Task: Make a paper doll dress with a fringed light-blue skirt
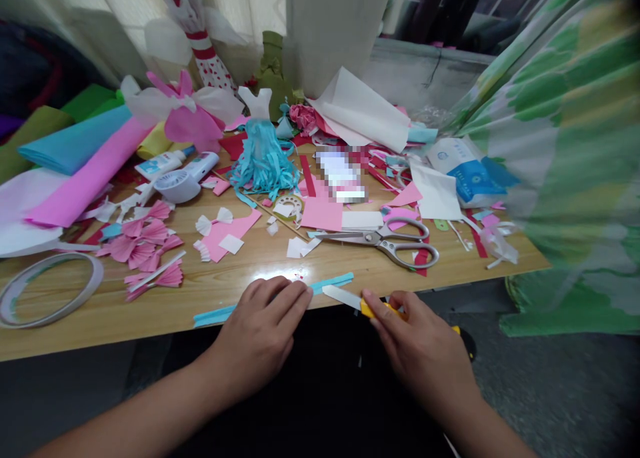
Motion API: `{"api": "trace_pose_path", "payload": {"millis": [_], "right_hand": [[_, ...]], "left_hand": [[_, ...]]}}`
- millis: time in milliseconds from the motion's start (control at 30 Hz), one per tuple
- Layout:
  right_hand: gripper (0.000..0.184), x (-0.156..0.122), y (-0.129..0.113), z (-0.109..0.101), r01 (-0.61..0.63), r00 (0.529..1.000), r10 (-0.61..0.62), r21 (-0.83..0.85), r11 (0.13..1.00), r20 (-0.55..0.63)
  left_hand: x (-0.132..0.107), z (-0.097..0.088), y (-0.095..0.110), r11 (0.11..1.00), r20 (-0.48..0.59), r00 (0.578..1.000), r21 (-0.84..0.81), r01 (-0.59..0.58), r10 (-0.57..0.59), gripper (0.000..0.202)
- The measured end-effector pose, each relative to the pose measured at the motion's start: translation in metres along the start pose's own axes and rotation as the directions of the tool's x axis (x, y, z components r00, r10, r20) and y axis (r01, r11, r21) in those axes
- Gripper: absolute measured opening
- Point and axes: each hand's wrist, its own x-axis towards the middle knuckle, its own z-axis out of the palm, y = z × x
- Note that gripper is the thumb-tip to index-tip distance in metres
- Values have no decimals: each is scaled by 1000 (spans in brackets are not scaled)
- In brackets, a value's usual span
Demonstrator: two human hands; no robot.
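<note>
L hand (263,331), grip open, flat on blue strip (330,283) (uncut); R hand (420,351) grip clamped on yellow craft knife (373,309); 12 o'clock paper dress (263,161) looks done.

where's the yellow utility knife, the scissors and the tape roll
yellow utility knife (380,311), head view, on its yellow handle
scissors (383,245), head view, on the metal pivot
tape roll (45,319), head view, on the ring's near edge
</note>
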Motion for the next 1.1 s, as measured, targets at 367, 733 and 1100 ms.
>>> {"api": "trace_pose_path", "payload": {"millis": [367,733,1100], "right_hand": [[36,-3,26,-3,-183,983,186,-152,971,6],[37,12,38,-14,-217,974,185,296,930,131],[42,41,76,-21,-238,968,251,287,928,-11]], "left_hand": [[-1,2,0,1000,12,1000,-24,10,-10,48],[4,-3,-8,984,-136,987,-166,59,-82,28],[7,-9,-19,986,24,992,-103,128,-126,19]]}}
